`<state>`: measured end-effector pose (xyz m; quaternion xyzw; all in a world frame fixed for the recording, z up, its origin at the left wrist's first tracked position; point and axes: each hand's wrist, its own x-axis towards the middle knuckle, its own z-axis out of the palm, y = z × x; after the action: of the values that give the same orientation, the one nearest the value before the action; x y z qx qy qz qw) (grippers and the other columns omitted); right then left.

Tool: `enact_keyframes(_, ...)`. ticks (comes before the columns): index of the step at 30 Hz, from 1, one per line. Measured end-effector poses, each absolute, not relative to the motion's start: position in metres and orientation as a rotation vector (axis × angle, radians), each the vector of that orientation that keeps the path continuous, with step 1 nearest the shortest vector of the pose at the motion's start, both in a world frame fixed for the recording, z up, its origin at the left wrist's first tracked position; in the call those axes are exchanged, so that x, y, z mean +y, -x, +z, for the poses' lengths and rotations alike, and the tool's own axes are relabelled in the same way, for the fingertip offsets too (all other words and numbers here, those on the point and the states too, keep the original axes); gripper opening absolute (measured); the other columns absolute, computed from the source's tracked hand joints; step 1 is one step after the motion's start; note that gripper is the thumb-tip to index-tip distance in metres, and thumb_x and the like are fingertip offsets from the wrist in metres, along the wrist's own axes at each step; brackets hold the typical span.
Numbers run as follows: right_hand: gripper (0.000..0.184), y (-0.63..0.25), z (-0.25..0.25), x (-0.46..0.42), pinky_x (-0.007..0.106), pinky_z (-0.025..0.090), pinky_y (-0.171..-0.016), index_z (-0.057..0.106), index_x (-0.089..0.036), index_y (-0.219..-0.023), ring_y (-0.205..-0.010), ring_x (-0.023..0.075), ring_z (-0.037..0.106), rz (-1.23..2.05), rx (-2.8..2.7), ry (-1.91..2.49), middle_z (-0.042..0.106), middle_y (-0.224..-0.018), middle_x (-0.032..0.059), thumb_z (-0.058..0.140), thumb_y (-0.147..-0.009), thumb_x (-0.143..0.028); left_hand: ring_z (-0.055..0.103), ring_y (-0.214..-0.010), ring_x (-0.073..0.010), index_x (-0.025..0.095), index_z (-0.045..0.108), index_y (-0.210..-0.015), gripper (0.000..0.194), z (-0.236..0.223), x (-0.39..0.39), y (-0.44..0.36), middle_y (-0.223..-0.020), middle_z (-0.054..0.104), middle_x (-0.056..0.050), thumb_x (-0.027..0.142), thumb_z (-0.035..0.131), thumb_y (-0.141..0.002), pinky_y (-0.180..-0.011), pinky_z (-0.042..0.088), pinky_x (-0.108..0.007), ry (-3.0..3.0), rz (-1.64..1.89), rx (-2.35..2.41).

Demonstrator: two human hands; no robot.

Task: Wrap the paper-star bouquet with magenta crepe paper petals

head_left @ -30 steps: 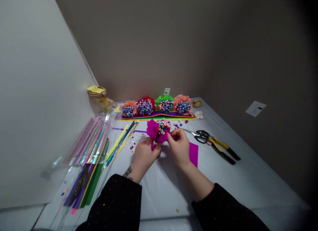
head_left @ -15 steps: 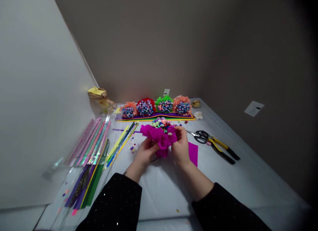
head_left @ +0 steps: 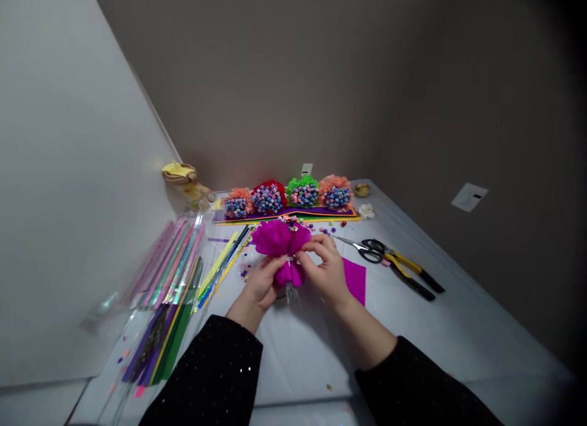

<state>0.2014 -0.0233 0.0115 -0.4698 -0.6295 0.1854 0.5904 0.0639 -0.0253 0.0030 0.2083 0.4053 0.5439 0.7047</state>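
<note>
A small bouquet of folded paper stars (head_left: 293, 220), wrapped in magenta crepe paper (head_left: 275, 238), is between my hands above the table. Its waist is cinched by a pale band (head_left: 289, 260), and thin clear or silvery stems (head_left: 290, 291) stick out below. My left hand (head_left: 262, 284) is closed around the gathered lower part from the left. On the other side, the bent thumb and forefinger of my right hand (head_left: 328, 270) pinch at the wrap near the band. A flat magenta sheet (head_left: 356, 279) lies on the table, partly behind my right wrist.
Finished star bouquets (head_left: 268, 197) stand in a row at the back on stacked coloured sheets (head_left: 288, 217). Scissors (head_left: 367, 250) and yellow-handled pliers (head_left: 408, 270) lie at right. Paper strips (head_left: 224, 267) and bagged strips (head_left: 165, 267) lie left, beside a white panel (head_left: 68, 200).
The bouquet has tipped so its star top faces away, bringing the pale band and stems into view. My right hand has moved from the wrap's upper edge down to the waist.
</note>
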Motion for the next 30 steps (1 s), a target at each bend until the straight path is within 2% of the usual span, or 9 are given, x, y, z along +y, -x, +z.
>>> enact_keyframes(7,0.010,-0.198,0.009,-0.024,0.035,0.041,-0.077,0.059,-0.020,-0.070,-0.083,0.0199,0.052,0.314,-1.549,1.073,0.054,-0.079,0.0027,0.061,-0.079,-0.018,0.063,-0.070,-0.0118,0.014,0.066,-0.087,0.042,-0.001,-0.026,-0.069,-0.075,0.070,-0.001,0.026,0.086,-0.052,-0.070,0.048,-0.023,-0.624,1.219,0.877)
enact_keyframes(10,0.009,-0.197,0.008,-0.024,0.034,0.042,-0.074,0.057,-0.020,-0.074,-0.081,0.0194,0.052,0.365,-1.546,1.060,0.054,-0.079,0.0031,0.055,-0.083,-0.018,0.064,-0.076,-0.0130,0.016,0.066,-0.092,0.046,-0.003,-0.026,-0.072,-0.081,0.071,-0.002,0.026,0.087,-0.051,-0.075,0.048,-0.025,-0.643,1.271,0.888)
enact_keyframes(13,0.003,-0.194,0.010,-0.025,0.031,0.042,-0.068,0.056,-0.021,-0.078,-0.075,0.0183,0.052,0.436,-1.531,1.050,0.055,-0.079,0.0023,0.057,-0.080,-0.020,0.065,-0.079,-0.0154,0.015,0.066,-0.093,0.046,-0.007,-0.026,-0.072,-0.085,0.071,-0.004,0.028,0.086,-0.053,-0.078,0.049,-0.027,-0.676,1.324,0.932)
enact_keyframes(17,0.009,-0.188,0.015,-0.030,0.029,0.042,-0.063,0.056,-0.022,-0.073,-0.069,0.0171,0.050,0.473,-1.449,1.103,0.055,-0.073,0.0006,0.064,-0.074,-0.024,0.065,-0.081,-0.0179,0.017,0.068,-0.089,0.038,-0.015,-0.027,-0.072,-0.085,0.072,-0.004,0.030,0.084,-0.056,-0.079,0.049,-0.029,-0.733,1.415,1.111)
enact_keyframes(21,0.008,-0.188,0.014,-0.030,0.028,0.042,-0.063,0.059,-0.022,-0.069,-0.068,0.0167,0.051,0.547,-1.370,1.114,0.056,-0.070,0.0006,0.058,-0.077,-0.023,0.065,-0.090,-0.0197,0.018,0.069,-0.092,0.040,-0.014,-0.029,-0.074,-0.094,0.072,-0.005,0.028,0.084,-0.056,-0.085,0.049,-0.031,-0.755,1.409,1.097)
enact_keyframes(26,0.007,-0.194,0.004,-0.022,0.027,0.043,-0.061,0.061,-0.019,-0.075,-0.064,0.0151,0.052,0.973,-1.168,1.047,0.059,-0.069,-0.0010,0.060,-0.077,-0.027,0.066,-0.086,-0.0173,0.016,0.069,-0.092,0.047,-0.003,-0.032,-0.076,-0.089,0.072,-0.004,0.028,0.087,-0.050,-0.087,0.049,-0.032,-0.677,1.308,0.978)
enact_keyframes(30,0.009,-0.196,0.005,-0.020,0.027,0.041,-0.063,0.062,-0.019,-0.076,-0.068,0.0149,0.052,0.897,-1.278,1.043,0.058,-0.072,-0.0004,0.060,-0.078,-0.027,0.064,-0.080,-0.0138,0.015,0.069,-0.088,0.044,0.001,-0.031,-0.074,-0.084,0.071,-0.003,0.028,0.087,-0.051,-0.080,0.049,-0.026,-0.673,1.294,0.946)
